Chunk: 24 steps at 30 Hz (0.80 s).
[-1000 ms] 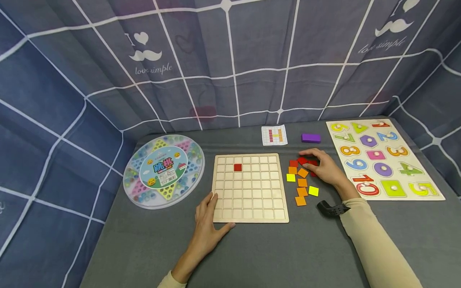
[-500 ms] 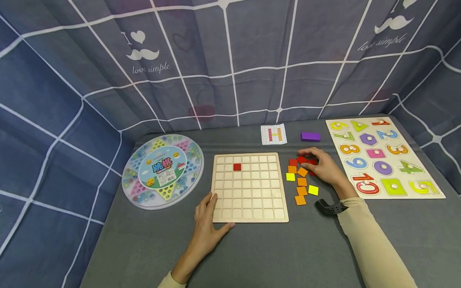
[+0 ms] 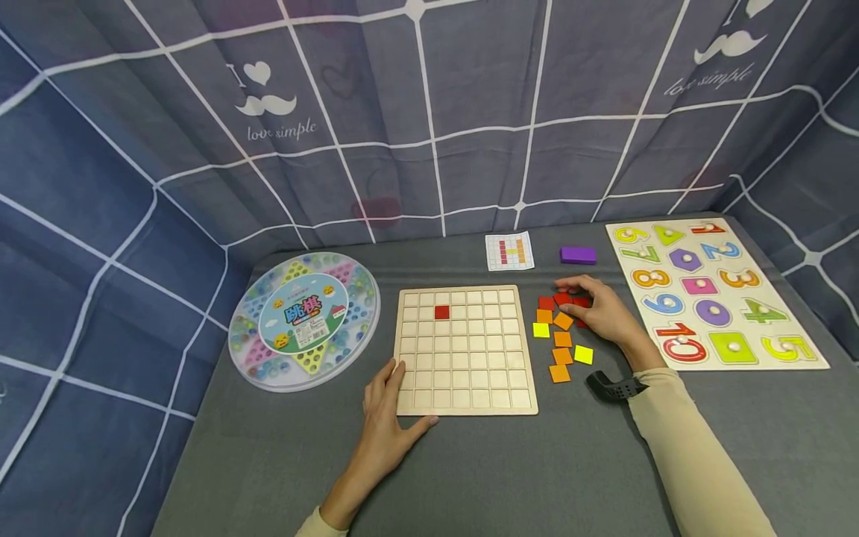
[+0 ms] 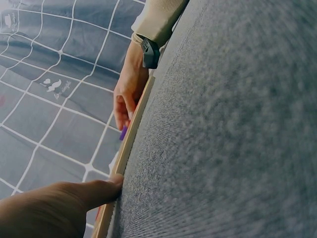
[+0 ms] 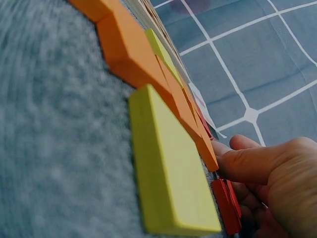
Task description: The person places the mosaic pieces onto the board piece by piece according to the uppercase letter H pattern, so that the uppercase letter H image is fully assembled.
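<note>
A wooden grid board (image 3: 466, 350) lies in the middle of the table, with one red square tile (image 3: 441, 312) in an upper cell. My left hand (image 3: 382, 421) is at the board's lower left corner, straight fingers along the left edge and thumb touching the bottom edge. To the right of the board are loose red, orange and yellow tiles. Over the red ones is my right hand (image 3: 604, 309), thumb and forefinger around a red tile (image 3: 562, 299); its other fingers are partly hidden. In the right wrist view, a yellow tile (image 5: 173, 168) and red tiles (image 5: 226, 206) lie near that hand.
A small pattern card (image 3: 509, 251) and a purple block (image 3: 578, 256) lie behind the board. At the left is a round Chinese checkers set (image 3: 304, 321). A number puzzle board (image 3: 714, 294) lies at the right. Patterned curtains (image 3: 483, 89) enclose the table.
Both hands stay practically in place, and the tiles and board have not visibly moved. Only the head view shifts slightly.
</note>
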Available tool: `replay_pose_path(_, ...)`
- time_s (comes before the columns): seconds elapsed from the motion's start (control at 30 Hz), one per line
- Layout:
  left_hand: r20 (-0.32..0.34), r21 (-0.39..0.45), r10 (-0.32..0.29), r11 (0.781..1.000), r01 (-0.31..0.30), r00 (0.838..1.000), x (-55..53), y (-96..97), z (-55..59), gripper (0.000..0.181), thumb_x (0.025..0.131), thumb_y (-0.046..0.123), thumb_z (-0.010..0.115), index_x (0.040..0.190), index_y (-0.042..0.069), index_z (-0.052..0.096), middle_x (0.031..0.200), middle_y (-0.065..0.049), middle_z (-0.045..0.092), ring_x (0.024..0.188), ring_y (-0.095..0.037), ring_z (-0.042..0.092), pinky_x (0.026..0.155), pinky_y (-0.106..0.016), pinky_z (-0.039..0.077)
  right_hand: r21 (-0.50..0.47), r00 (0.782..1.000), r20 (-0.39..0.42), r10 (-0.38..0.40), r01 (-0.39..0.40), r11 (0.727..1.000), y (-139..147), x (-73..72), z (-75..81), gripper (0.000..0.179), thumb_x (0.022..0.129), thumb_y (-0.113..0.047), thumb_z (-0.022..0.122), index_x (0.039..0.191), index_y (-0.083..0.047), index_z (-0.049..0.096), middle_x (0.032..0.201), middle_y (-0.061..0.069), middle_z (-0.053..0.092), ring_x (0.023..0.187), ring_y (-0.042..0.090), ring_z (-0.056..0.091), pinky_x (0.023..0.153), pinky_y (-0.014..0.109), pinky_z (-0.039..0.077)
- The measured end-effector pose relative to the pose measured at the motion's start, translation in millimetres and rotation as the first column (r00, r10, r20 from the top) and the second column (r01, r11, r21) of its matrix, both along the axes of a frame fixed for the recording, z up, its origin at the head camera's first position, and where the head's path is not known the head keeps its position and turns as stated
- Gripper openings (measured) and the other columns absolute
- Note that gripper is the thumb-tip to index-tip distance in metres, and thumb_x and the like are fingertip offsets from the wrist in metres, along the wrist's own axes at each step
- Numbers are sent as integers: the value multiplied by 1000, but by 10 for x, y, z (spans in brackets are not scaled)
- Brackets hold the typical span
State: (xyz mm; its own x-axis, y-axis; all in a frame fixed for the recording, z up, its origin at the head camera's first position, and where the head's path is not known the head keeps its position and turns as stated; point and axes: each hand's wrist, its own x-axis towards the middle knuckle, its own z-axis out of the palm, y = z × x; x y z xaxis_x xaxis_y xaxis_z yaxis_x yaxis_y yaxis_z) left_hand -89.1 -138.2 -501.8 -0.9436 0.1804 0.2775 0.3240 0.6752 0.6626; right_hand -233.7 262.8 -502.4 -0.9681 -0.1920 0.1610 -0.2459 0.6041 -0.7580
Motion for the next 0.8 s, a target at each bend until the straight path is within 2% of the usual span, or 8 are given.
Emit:
replay_pose_path(0.5, 7, 7, -4, 1000, 4, 1000, 7, -5, 3, 97, 69, 20, 90, 148, -2, 37, 151, -26, 32, 130, -40, 33, 99, -60, 32, 7, 1000, 15, 1, -1, 1000, -1, -7, -8, 44, 91, -9, 69, 134, -6, 58, 122, 14, 61, 108, 24, 52, 92, 32, 35)
replay_pose_path(0.8, 18, 9, -6, 1000, 6, 1000, 7, -5, 9, 96, 70, 21, 89, 148, 0, 37, 152, -25, 31, 131, -40, 32, 98, -61, 33, 17, 1000, 17, -7, 7, 1000, -3, 2, -1, 43, 93, -12, 68, 134, -7, 58, 122, 15, 60, 109, 26, 52, 93, 40, 35)
